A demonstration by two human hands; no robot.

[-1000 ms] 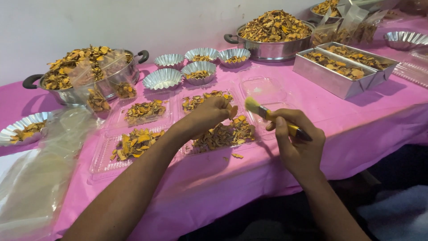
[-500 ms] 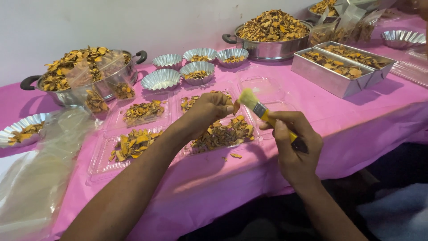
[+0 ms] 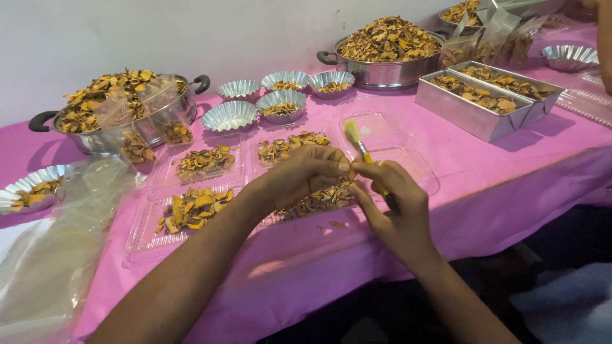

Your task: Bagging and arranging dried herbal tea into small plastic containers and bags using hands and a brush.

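My right hand [image 3: 396,213] is closed on a small brush [image 3: 354,137] with yellow-stained bristles pointing up and away. My left hand [image 3: 305,173] has its fingers curled, and its fingertips meet the brush handle just below the bristles. Whether they pinch anything is hidden. Both hands hover over a clear plastic tray [image 3: 317,201] of dried orange-brown slices near the table's front. Three more filled clear trays lie to the left and behind: the first filled tray [image 3: 191,210], the second filled tray [image 3: 205,163] and the third filled tray [image 3: 290,146].
A pink cloth [image 3: 497,185] covers the table. Two empty clear trays [image 3: 417,167] lie to the right. Several fluted foil cups [image 3: 233,116], two heaped steel pots [image 3: 386,54], rectangular metal tins [image 3: 475,105] and loose plastic sheeting [image 3: 57,255] are around.
My left hand has lifted off the tray and come right to meet my right hand at the brush. The brush now stands more upright.
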